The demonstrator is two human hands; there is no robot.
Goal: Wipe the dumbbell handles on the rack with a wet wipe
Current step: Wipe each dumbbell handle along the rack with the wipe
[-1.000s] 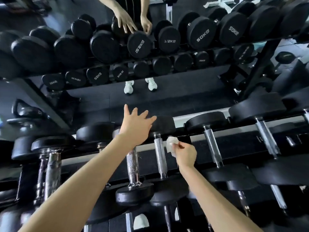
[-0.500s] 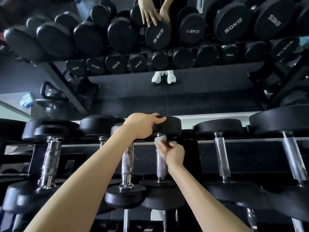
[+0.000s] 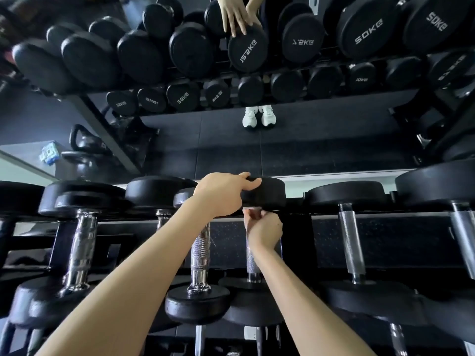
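Dumbbell on rack, both hands engaged.
Left hand fingers curled over far head; right hand fingers clamped round knurled handle, wet wipe mostly hidden inside grip.

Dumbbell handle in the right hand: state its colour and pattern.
The handle is silver metal, finely knurled; head view.
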